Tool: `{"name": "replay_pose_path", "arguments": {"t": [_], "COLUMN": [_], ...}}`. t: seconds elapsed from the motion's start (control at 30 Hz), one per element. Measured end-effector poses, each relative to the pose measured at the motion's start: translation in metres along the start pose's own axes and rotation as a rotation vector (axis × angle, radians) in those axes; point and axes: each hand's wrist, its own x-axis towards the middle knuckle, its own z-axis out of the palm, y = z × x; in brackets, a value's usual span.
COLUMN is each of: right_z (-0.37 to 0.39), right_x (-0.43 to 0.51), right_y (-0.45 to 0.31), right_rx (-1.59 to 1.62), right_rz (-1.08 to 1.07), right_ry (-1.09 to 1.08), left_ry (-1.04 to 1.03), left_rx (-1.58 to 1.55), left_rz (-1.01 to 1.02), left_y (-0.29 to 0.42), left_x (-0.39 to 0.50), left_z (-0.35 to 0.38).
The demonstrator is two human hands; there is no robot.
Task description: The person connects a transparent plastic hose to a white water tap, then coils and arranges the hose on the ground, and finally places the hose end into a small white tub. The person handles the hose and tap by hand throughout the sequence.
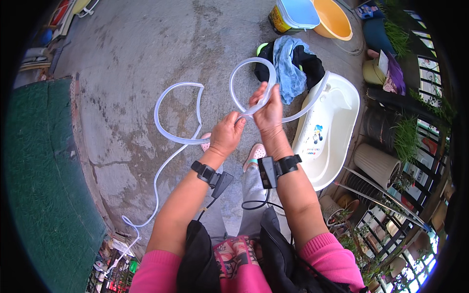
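Both hands hold a clear plastic hose (162, 126) above the concrete ground. My left hand (227, 133) pinches it between thumb and fingers, and a bent loop hangs off to the left. Just right of it, my right hand (266, 108) grips the hose where a round loop rises and crosses itself. From there the hose curves right to the rim of a white plastic baby bathtub (339, 128). Its other length trails down the ground to the lower left. Beyond my right hand lies a pile of blue and black cloth (287, 66).
A light blue square bucket (298, 13) and an orange basin (332, 18) stand at the top. Plant pots (377, 164) and metal poles (384, 194) line the right side. A green mat (51, 164) covers a raised surface on the left.
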Motion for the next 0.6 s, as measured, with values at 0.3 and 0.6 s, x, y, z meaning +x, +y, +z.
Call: {"name": "replay_pose_path", "arguments": {"t": [0.3, 0.6], "right_z": [-0.046, -0.01], "right_x": [0.084, 0.079], "right_y": [-0.092, -0.176], "right_rx": [0.238, -0.582], "right_rz": [0.265, -0.009], "right_ry": [0.19, 0.265], "left_ry": [-0.052, -0.109], "left_rx": [0.067, 0.006], "left_rz": [0.163, -0.04], "left_y": [0.006, 0.003], "left_x": [-0.025, -0.012], "left_z": [-0.002, 0.048]}}
